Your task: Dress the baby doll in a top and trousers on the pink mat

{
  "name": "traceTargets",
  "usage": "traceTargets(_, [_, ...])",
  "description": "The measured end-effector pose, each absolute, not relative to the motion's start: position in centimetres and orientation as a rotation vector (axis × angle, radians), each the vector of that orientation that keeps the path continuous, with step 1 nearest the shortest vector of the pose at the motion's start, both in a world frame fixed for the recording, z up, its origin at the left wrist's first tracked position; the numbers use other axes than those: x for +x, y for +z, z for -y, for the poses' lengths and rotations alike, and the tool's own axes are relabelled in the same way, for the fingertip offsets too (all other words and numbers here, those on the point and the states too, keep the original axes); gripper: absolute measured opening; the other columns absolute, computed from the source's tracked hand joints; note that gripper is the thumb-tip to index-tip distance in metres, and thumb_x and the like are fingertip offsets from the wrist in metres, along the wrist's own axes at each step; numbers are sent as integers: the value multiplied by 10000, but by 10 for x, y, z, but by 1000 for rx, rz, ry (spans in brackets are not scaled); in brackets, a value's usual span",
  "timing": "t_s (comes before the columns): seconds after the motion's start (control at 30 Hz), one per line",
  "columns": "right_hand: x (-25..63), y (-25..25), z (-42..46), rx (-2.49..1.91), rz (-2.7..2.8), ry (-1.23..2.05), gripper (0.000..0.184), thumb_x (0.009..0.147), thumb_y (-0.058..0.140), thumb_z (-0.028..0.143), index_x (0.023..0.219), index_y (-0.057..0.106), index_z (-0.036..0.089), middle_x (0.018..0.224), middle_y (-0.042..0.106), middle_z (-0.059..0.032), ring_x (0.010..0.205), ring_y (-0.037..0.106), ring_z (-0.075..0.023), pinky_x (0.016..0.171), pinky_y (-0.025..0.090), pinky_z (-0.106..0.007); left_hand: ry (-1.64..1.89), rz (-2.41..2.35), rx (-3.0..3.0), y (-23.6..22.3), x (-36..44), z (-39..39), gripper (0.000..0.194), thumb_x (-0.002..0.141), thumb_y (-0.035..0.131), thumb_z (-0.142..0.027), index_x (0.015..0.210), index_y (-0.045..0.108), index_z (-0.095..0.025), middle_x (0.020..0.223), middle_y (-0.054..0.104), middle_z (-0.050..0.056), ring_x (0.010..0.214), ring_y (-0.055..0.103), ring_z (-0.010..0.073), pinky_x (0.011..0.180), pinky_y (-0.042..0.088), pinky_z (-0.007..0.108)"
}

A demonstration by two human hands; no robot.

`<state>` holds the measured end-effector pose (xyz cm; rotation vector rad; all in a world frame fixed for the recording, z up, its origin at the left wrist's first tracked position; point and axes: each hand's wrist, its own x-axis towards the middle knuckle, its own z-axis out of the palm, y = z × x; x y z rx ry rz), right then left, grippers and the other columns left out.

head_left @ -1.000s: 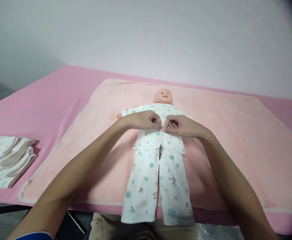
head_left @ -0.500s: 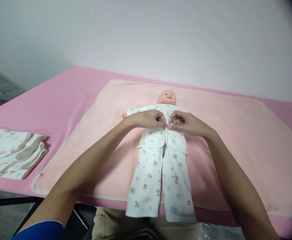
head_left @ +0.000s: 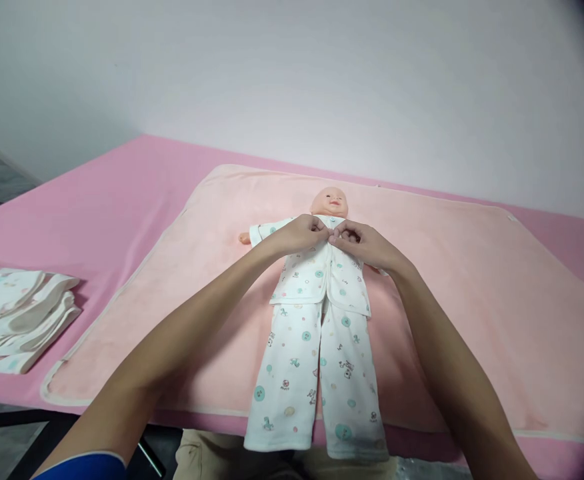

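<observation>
Left hand (head_left: 303,233) and right hand (head_left: 365,243) pinch the doll's (head_left: 330,201) shirt (head_left: 305,277) at the chest; the exact edge gripped is partly hidden.

1 doll (head_left: 329,203), 1 jkt (head_left: 317,273), 2 pant legs (head_left: 289,380).

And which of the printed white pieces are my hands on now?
The jacket on the doll: your left hand and right hand pinch its front opening. The trousers lie below, the folded cloth off left, both untouched.
</observation>
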<state>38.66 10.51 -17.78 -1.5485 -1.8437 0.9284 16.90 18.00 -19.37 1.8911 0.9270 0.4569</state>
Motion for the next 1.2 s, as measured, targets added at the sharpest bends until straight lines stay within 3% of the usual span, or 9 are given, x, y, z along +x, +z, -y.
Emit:
traceTargets(0.2, [384, -175, -102, -1561, 1837, 946, 431, 928, 722, 661, 949, 702, 232, 760, 443, 12, 702, 390, -145, 596, 336, -294, 398, -904, 1949, -188, 164, -181, 238, 926, 660, -453, 939, 675, -216, 844, 661, 54, 726, 582, 175, 638, 388, 321])
traceTargets(0.43, [389, -177, -103, -1514, 1846, 1015, 379, 945, 720, 618, 997, 705, 244, 765, 451, 13, 698, 391, -145, 604, 348, -296, 285, -885, 2004, -183, 155, -183, 316, 915, 686, -500, 1048, 719, -214, 944, 711, 59, 781, 613, 175, 686, 428, 318])
traceTargets(0.87, [390, -186, -106, -1516, 1817, 960, 295, 951, 700, 525, 979, 681, 232, 759, 443, 14, 696, 394, -137, 590, 336, -283, 330, -808, 1852, -179, 159, -180, 191, 895, 675, -312, 1027, 727, -184, 1003, 708, 76, 861, 613, 161, 781, 459, 305])
traceTargets(1.2, [384, -192, -105, -1546, 1719, 924, 207, 955, 704, 436, 935, 687, 231, 763, 484, 10, 684, 420, -133, 585, 340, -280, 398, -800, 1865, -187, 162, -181, 149, 872, 725, -318, 956, 710, -195, 878, 678, 56, 745, 590, 154, 687, 419, 308])
